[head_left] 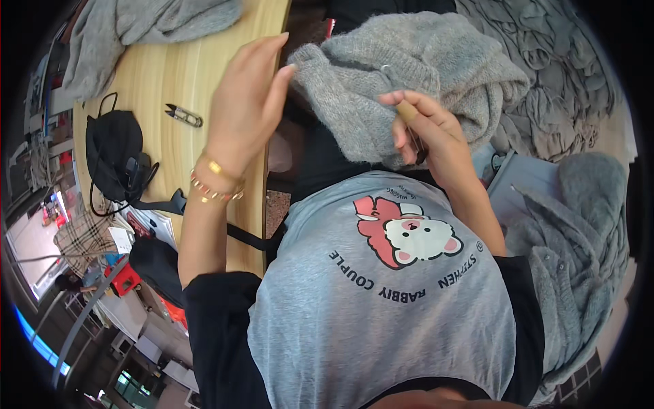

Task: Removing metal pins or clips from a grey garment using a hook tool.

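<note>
A grey knitted garment (470, 65) lies bunched across my lap, its ribbed edge toward my hands. My left hand (248, 95) is raised beside the garment's left end, fingers stretched out and thumb apart, with nothing in it. The thumb tip comes close to the knit; whether it touches, I cannot tell. My right hand (436, 133) is closed over the garment's near side, thumb against the fingers, with a tan wrap around one digit. Something thin with a dark end shows below those fingers, too small to name. A small shiny spot sits on the ribbing.
To the left is a wooden table (170, 150) with thread snips (184, 115), a black bag (114, 146) with cords, and another grey knit (163, 20). At right, more grey garments (579, 252) lie over a grey bin (524, 180). A darker garment pile (545, 75) lies beyond.
</note>
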Demonstrator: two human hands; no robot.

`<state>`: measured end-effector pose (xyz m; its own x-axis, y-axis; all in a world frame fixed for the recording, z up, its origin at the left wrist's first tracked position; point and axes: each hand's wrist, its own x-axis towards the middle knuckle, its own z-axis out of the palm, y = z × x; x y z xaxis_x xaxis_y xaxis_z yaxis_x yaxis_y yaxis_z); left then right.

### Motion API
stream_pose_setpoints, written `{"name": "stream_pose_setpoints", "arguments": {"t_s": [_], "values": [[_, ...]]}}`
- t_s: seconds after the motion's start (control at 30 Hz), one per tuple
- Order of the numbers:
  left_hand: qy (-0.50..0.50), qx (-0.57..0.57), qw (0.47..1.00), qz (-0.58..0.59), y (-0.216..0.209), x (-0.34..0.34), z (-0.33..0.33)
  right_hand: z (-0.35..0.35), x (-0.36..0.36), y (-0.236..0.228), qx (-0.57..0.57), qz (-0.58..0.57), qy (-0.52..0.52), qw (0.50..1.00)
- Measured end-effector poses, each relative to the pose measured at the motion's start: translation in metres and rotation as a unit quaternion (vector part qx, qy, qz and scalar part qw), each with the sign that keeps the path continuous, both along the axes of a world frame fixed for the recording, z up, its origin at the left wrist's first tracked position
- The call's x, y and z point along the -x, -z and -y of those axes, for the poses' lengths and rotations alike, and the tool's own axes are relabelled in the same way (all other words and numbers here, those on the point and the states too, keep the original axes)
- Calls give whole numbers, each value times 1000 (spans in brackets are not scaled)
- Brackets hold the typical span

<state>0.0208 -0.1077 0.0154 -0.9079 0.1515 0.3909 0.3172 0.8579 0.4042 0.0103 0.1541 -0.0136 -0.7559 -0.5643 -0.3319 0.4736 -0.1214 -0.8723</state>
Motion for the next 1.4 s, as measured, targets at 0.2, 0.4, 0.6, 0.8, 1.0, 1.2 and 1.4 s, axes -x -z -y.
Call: {"name": "stream_pose_setpoints", "arguments": {"t_s": [0.2, 0.4, 0.6, 0.8, 1.0, 1.2, 1.4], "values": [[25, 140, 987, 71, 27, 35, -4, 4, -3, -1, -30, 15, -25, 999], [91, 30, 987, 133, 32, 43, 0, 9, 4, 5, 16, 6, -59, 998], [4, -154, 933, 326, 18, 26, -11, 19, 14, 7, 34, 36, -93, 994], [18, -185, 930, 318, 16, 10, -3, 25, 14, 2, 33, 76, -127, 988], [-6, -311, 915, 257, 7, 7, -26, 30, 12, -3, 48, 74, -122, 989], [-15, -454, 871, 189, 22, 12, -42, 24, 15, -5, 31, 56, -79, 995], [10, -241, 970, 39, 17, 9, -63, 23, 19, -8, 40, 69, -72, 994]]}}
